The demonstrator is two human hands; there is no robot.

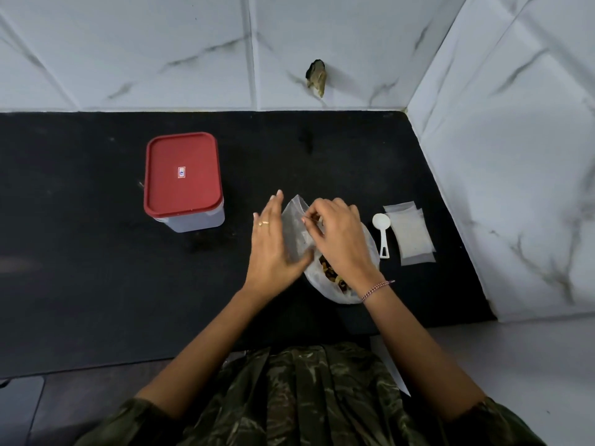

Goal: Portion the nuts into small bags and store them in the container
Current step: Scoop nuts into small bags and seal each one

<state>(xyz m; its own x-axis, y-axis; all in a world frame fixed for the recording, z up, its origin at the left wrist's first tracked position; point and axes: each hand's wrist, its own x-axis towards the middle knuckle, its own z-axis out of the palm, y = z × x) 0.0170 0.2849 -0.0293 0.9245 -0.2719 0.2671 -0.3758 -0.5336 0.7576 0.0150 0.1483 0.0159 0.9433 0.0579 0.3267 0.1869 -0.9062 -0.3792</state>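
Worktop point(96, 284): one, black and matte, reaching from the person's patterned dark garment point(306, 397) at 6 o'clock back to the walls. Walls: two, white marble-effect tiles with grey veins, one along 12 o'clock point(161, 43), one running down the 3 o'clock side point(515, 156), meeting in a corner at 1 o'clock. Large bag of nuts point(325, 275): one, pale plastic, open, lying at centre just toward 4 o'clock, dark and tan pieces showing at its mouth. Right hand point(341, 236): one, over the large bag, fingertips pinched together at the mouth of the small bag; a few nuts appear to sit between them, though that is blurred. Left hand point(273, 246): one, ring on a finger, fingers spread, thumb pressed on the small bag point(297, 223), a clear pouch held upright between both hands. Scoop point(382, 231): one, white, lying flat just beside the large bag at 3 o'clock. Spare small bags point(409, 233): one flat stack, count not clear, next to the scoop. Container point(183, 181): one, clear body with red lid on, at 10 o'clock, well apart from the hands.
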